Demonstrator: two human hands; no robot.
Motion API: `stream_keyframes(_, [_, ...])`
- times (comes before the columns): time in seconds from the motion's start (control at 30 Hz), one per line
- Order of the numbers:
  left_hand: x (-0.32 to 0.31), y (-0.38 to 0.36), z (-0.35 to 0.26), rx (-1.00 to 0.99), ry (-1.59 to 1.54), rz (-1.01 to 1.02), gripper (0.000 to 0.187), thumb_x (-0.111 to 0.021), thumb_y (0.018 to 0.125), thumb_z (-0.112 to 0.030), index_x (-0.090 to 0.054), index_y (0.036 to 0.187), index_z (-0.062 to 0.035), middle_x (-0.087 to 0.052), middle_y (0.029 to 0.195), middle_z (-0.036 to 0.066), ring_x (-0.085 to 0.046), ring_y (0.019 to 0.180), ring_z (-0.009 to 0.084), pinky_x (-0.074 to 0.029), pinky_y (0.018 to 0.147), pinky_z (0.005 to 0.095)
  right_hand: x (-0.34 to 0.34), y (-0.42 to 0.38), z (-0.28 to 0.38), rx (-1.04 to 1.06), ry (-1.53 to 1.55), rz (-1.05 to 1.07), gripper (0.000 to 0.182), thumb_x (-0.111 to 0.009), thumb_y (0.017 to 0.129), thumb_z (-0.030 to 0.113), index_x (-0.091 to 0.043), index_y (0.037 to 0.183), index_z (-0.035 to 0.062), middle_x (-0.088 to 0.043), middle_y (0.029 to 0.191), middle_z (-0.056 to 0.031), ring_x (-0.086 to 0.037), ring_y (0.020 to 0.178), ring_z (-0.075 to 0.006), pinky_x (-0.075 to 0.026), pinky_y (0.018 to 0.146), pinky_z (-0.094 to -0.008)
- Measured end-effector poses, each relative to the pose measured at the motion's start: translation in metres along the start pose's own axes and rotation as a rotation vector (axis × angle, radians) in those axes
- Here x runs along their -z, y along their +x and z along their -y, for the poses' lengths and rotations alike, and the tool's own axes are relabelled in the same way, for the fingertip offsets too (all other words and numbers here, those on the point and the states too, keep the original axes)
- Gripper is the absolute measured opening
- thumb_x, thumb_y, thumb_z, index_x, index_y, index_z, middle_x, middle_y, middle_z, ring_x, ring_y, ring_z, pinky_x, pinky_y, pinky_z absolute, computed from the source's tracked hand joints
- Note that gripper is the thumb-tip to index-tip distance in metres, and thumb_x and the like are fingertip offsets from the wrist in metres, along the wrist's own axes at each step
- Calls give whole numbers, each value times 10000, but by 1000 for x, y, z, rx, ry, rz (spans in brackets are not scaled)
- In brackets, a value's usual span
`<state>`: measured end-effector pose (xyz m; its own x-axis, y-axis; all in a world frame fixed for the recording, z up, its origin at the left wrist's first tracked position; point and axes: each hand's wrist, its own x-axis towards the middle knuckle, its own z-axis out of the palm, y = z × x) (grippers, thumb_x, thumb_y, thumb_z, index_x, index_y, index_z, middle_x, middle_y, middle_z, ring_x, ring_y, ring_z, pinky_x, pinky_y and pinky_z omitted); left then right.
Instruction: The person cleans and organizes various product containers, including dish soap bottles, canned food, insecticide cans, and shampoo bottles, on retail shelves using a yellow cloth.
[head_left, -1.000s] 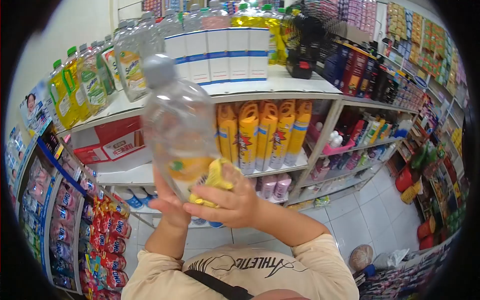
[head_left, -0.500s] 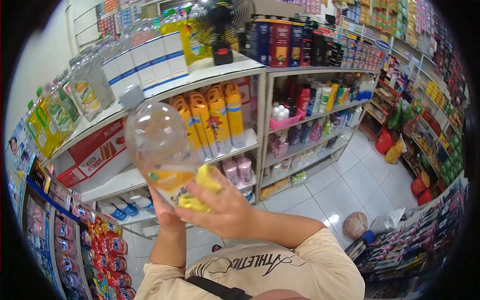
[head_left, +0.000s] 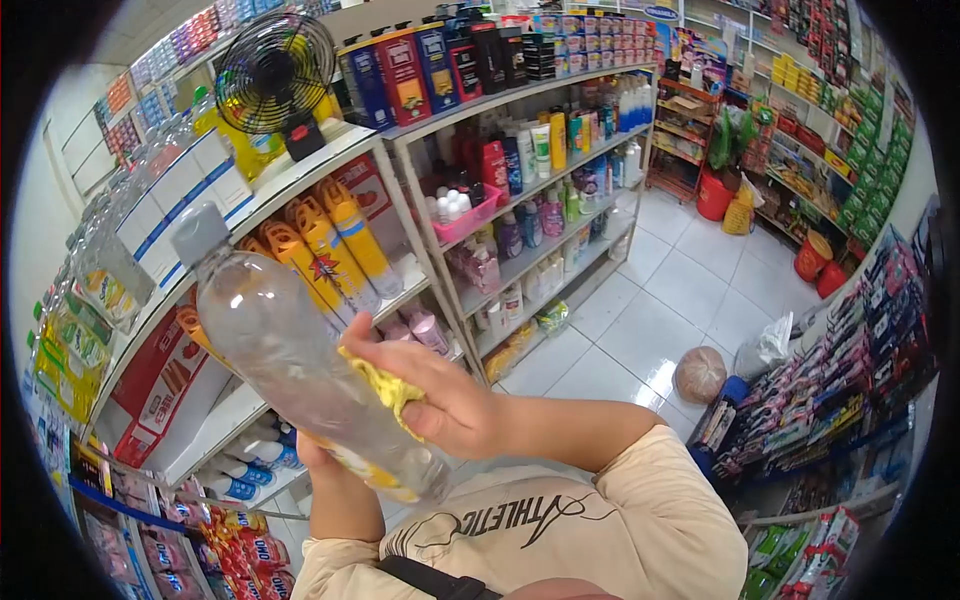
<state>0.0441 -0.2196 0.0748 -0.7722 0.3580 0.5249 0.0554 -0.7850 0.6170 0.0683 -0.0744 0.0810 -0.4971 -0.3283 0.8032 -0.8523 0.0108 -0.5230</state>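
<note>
A large clear plastic bottle (head_left: 290,340) with a grey cap slants across the front of me, cap toward the upper left. Its yellow-orange label faces down and away. My left hand (head_left: 335,480) grips the lower part from beneath, its fingers mostly hidden behind the bottle. My right hand (head_left: 445,400) is closed on a bunched yellow cloth (head_left: 385,388), which lies against the bottle's right side. Behind the bottle, orange spray cans (head_left: 330,255) stand on a white shelf.
A black fan (head_left: 278,75) and more clear bottles (head_left: 105,280) stand on the shelf top at left. To the right, shelving (head_left: 535,190) holds toiletries. Red OMO packs (head_left: 255,550) hang at lower left. A round bag (head_left: 700,375) sits on the tiled floor (head_left: 640,300).
The bottle has turned in my hands, so its label now faces away. My right hand with the cloth has shifted along its side. The camera view has swung right.
</note>
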Motion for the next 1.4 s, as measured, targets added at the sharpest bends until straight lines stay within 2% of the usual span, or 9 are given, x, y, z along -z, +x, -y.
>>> stream_keyframes(0.07, [4, 4, 8, 5, 78, 113, 973, -657, 651, -579, -248, 1354, -45, -292, 1367, 203, -407, 1194, 328, -378, 975, 434, 1, -2, 0, -25, -251, -22, 545, -393, 904, 304, -278, 1355, 20, -307, 1327, -206, -352, 1159, -313, -255, 984, -409])
stream_keyframes(0.23, [5, -2, 19, 92, 123, 141, 968, -770, 589, -416, -284, 1320, -8, -393, 1293, 205, -473, 1125, 312, -404, 942, 407, 23, -1, -2, -101, -707, -73, 498, -456, 883, 225, -326, 1362, 188, -233, 1356, -238, -346, 1161, -364, -275, 971, -442])
stream_keyframes(0.4, [17, -9, 14, 22, 280, -36, 974, -839, 536, -325, -316, 1305, -36, -457, 1231, 146, -497, 1092, 272, -411, 921, 377, 23, -24, -12, -266, 346, -222, 708, -597, 817, 198, -199, 1392, 91, -212, 1389, -203, -277, 1260, -302, -303, 988, -393])
stream_keyframes(0.77, [-28, 56, -42, -760, 647, 58, 766, -641, 774, -281, -210, 1371, -70, -380, 1284, 128, -389, 1191, 269, -310, 1008, 420, -4, -47, 0, -408, 389, -221, 783, -653, 783, 163, -162, 1370, 1, -401, 1294, -127, -384, 1186, -178, -306, 980, -308])
stream_keyframes(0.87, [-46, 33, -19, -320, 541, -22, 609, -638, 765, -249, -383, 1298, -101, -412, 1235, 140, -404, 1161, 303, -308, 996, 447, -11, -48, -10, -437, 370, -225, 771, -648, 789, 159, -168, 1371, 0, -407, 1293, -132, -381, 1193, -178, -308, 982, -306])
stream_keyframes(0.93, [-46, 18, -12, -866, 1691, 376, 424, -625, 758, -208, -533, 1161, -113, -442, 1174, 151, -416, 1127, 337, -316, 976, 454, -14, -51, -14, -439, 353, -241, 770, -648, 789, 163, -171, 1372, 2, -413, 1290, -137, -390, 1188, -180, -313, 979, -307])
stream_keyframes(1.03, [-39, 0, -20, -799, 1752, 391, 316, -599, 764, -148, -584, 1073, -80, -433, 1164, 162, -417, 1112, 358, -312, 967, 454, -4, -51, -9, -386, 279, -289, 771, -653, 787, 186, -187, 1377, 16, -448, 1261, -148, -446, 1140, -190, -342, 955, -308])
stream_keyframes(1.13, [-15, 15, -25, -872, 1763, -33, 318, -535, 819, -117, -539, 1131, -56, -402, 1203, 167, -415, 1119, 339, -307, 971, 452, 13, -52, -3, -377, 294, -223, 780, -653, 787, 192, -176, 1379, 21, -442, 1268, -148, -442, 1143, -185, -338, 953, -303])
stream_keyframes(1.4, [-24, 61, -37, -861, 1003, -61, 407, -368, 945, -200, -312, 1315, -37, -282, 1378, 147, -350, 1231, 288, -290, 1022, 411, 15, -59, 4, -302, 238, -71, 860, -672, 757, 180, -112, 1380, -12, -366, 1323, -152, -366, 1212, -206, -283, 996, -326])
